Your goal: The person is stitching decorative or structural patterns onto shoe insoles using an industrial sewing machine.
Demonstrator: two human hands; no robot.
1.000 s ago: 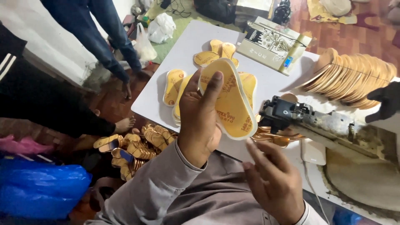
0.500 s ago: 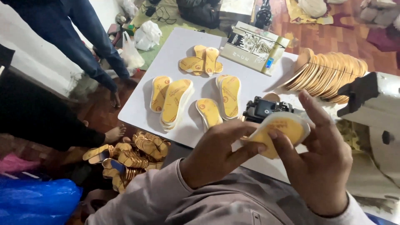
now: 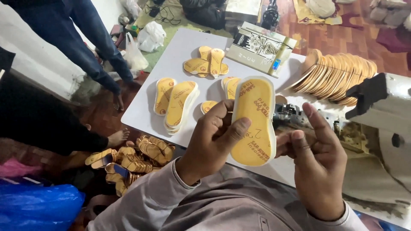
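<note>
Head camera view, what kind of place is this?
Probably a small shoe-making workshop: the left hand holds a yellow insole, more insoles lie on the white table, beside a sewing machine.

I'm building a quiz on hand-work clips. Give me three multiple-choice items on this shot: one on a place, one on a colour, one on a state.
1. Where is the fanned row of insoles?
A. on the floor
B. at the table's far right
C. in a blue bag

2. What colour is the face of the held insole?
A. yellow
B. green
C. black

3. How is the insole held?
A. pinched in the left hand, raised above the table
B. lying flat on the table
C. gripped by the right hand alone

Answers: 1 B, the row leans by the sewing machine on the tabletop. 2 A, yellow with a white rim. 3 A, thumb and fingers clamp its edge; the right hand is open beside it.
</note>
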